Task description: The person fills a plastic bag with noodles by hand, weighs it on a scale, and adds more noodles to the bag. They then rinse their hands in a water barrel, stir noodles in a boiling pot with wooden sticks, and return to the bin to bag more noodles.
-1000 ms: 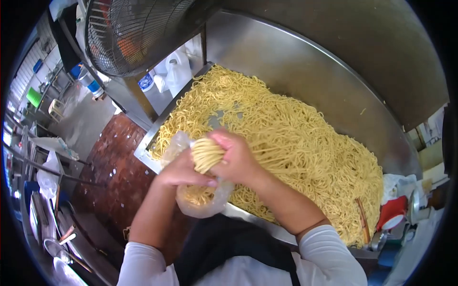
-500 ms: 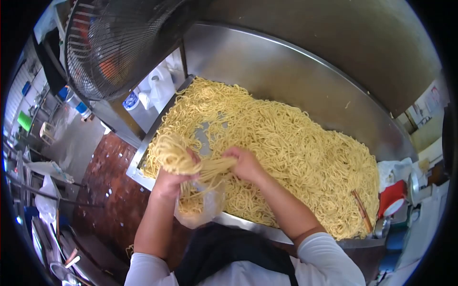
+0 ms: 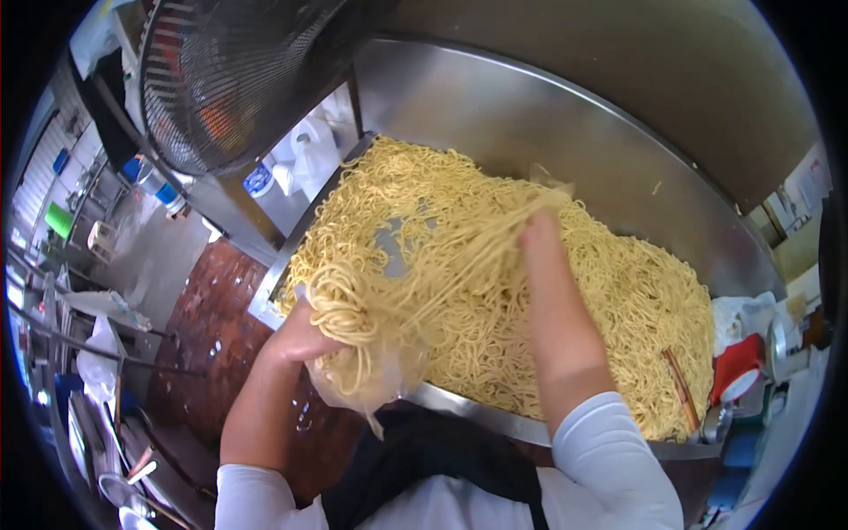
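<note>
Loose yellow noodles (image 3: 618, 300) fill a wide stainless steel trough in front of me. My left hand (image 3: 307, 336) is closed around a clear plastic bag (image 3: 389, 371) at the trough's near left edge. A thick coil of noodles (image 3: 343, 305) bulges over that hand, and a few strands dangle down the bag. Farther back, over the heap, my right hand (image 3: 541, 231) grips long noodle strands (image 3: 468, 243). They stretch, blurred by motion, from its fingers down toward the bag. The fingertips of the right hand are partly hidden by noodles.
A caged fan (image 3: 234, 84) stands at the upper left, near white plastic jugs (image 3: 311, 159). The trough's metal back wall (image 3: 530, 115) rises behind the noodles. On the right are a wooden stick (image 3: 680, 389) and a red item (image 3: 738, 367). Reddish floor tiles (image 3: 208, 305) lie left.
My right hand has moved away from my left, up and to the right, drawing noodle strands out long. My left hand has dropped slightly, with the coil and bag.
</note>
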A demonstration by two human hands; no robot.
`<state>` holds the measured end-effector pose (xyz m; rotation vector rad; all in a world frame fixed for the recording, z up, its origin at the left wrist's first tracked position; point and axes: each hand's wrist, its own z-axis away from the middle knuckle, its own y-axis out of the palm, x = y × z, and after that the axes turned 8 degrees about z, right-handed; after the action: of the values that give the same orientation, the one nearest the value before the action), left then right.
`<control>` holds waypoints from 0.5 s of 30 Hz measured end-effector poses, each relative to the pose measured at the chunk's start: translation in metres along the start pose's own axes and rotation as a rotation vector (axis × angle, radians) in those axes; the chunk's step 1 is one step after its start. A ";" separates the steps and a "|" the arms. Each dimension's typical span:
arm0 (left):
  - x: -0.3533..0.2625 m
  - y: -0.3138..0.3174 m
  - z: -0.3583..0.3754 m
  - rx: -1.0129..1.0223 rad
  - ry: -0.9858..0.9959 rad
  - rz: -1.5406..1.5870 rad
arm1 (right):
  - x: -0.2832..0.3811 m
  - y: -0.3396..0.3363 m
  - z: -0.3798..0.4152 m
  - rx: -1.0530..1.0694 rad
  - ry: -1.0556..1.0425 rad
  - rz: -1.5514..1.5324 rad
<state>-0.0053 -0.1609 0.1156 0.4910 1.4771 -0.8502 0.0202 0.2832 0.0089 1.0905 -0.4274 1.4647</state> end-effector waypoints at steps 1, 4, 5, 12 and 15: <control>-0.006 -0.008 0.004 -0.025 0.042 -0.062 | 0.018 -0.017 -0.005 -0.036 -0.041 0.088; -0.003 -0.028 0.016 -0.117 0.085 -0.073 | 0.065 -0.049 -0.010 0.156 -0.134 0.964; -0.013 -0.025 0.018 -0.131 0.148 -0.132 | 0.080 -0.040 0.018 0.175 -0.126 0.974; -0.051 -0.024 0.023 -0.032 -0.004 -0.550 | 0.054 0.023 0.162 0.672 -0.865 1.488; -0.038 -0.028 0.039 -0.133 0.291 -0.531 | -0.020 0.048 0.250 1.194 -0.535 1.241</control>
<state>0.0032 -0.2008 0.1617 0.1180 1.9633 -1.1146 0.0663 0.0640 0.1313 2.4489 -0.6739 2.6425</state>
